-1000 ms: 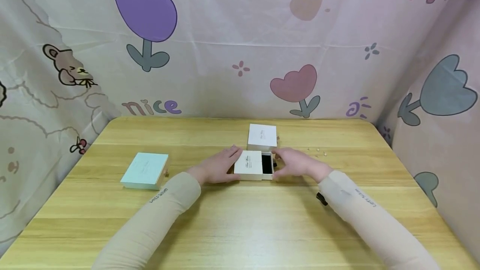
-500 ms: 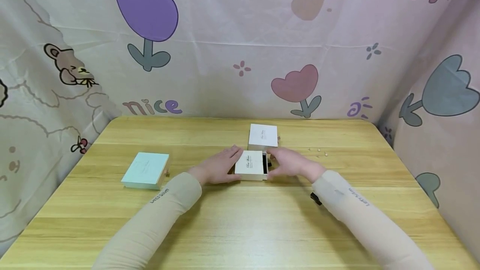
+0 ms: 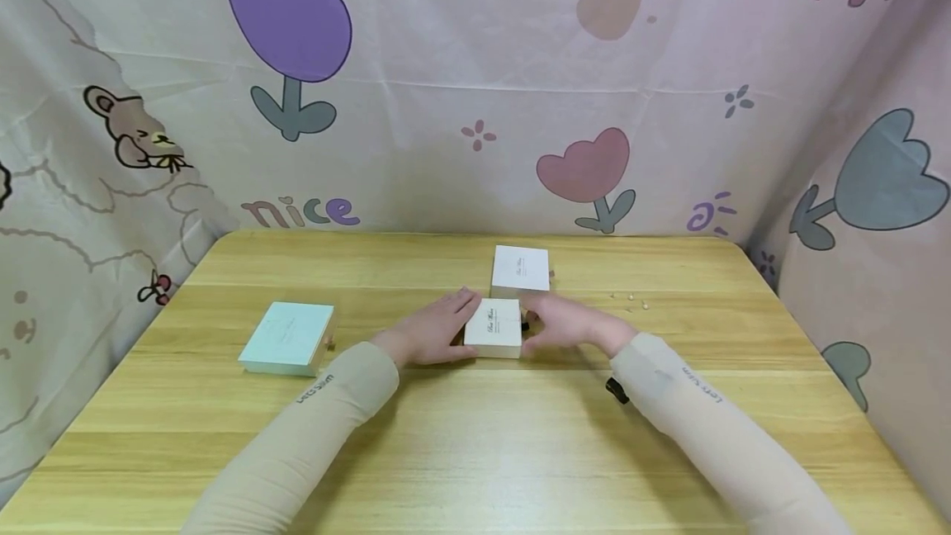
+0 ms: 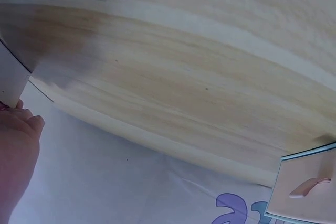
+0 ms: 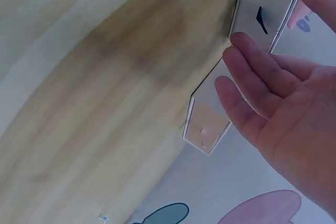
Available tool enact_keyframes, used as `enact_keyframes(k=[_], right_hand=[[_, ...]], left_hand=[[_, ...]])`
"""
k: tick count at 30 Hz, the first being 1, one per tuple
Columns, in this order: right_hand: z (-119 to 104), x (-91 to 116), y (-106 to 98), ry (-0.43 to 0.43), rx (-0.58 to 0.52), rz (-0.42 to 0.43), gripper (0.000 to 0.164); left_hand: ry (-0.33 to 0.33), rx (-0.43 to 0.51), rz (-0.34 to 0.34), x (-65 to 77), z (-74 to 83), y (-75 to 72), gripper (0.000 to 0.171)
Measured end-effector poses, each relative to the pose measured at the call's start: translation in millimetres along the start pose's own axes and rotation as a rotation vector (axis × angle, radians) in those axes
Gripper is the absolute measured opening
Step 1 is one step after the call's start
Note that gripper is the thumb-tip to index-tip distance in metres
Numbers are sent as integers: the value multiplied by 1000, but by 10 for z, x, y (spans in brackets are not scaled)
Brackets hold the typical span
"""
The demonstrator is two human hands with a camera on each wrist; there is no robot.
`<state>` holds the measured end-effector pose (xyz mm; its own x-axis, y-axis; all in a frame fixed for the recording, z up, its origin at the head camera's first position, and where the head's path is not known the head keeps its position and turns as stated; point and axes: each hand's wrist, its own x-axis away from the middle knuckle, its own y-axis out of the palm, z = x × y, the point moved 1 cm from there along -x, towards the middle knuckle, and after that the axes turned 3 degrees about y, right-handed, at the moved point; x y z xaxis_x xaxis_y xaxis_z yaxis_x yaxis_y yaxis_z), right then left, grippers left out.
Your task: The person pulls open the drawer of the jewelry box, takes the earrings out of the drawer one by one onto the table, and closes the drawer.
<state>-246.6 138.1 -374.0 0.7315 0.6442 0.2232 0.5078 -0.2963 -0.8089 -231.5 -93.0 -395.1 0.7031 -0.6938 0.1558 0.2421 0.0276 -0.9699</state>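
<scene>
A small white drawer box [image 3: 496, 329] with dark lettering lies mid-table, its drawer fully in. My left hand [image 3: 431, 333] grips the box's left end, thumb at the near corner and fingers at the far one. At the right end, my right hand [image 3: 568, 322] has its fingertips by the drawer front, from which a black pull tab [image 5: 262, 20] sticks out. In the right wrist view the fingers are loosely extended with nothing held; whether they touch the box I cannot tell. The left wrist view shows only part of the left hand [image 4: 18, 137].
Just behind stands a second white box [image 3: 522, 269] with a pinkish tab. A pale mint box [image 3: 288, 335] lies to the left. Several tiny shiny pieces [image 3: 631, 301] are scattered right of the boxes. A printed curtain [image 3: 416, 106] hangs along the wooden table's [image 3: 475, 452] back edge.
The drawer, partly out and showing a black interior one second ago, has slid left into the white box. My right hand moved left with it; the left hand kept its place.
</scene>
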Motion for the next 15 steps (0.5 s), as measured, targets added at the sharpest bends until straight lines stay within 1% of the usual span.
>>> enact_keyframes(k=[3, 6, 9, 12, 15], right_hand=[[-10, 19, 0, -18, -85, -90, 49], [-12, 44, 10, 8, -142, -132, 59], [-8, 61, 23, 37, -137, -107, 63], [-7, 69, 40, 35, -101, -84, 64], [-13, 83, 62, 39, -59, -81, 67]], left_hand=[[1, -18, -1, 4, 5, -9, 86], [3, -33, 1, 8, 14, -20, 86], [7, -44, 13, 18, 23, -22, 85], [25, -82, 29, 29, 31, -1, 83], [52, -115, 43, 44, 40, 38, 79]])
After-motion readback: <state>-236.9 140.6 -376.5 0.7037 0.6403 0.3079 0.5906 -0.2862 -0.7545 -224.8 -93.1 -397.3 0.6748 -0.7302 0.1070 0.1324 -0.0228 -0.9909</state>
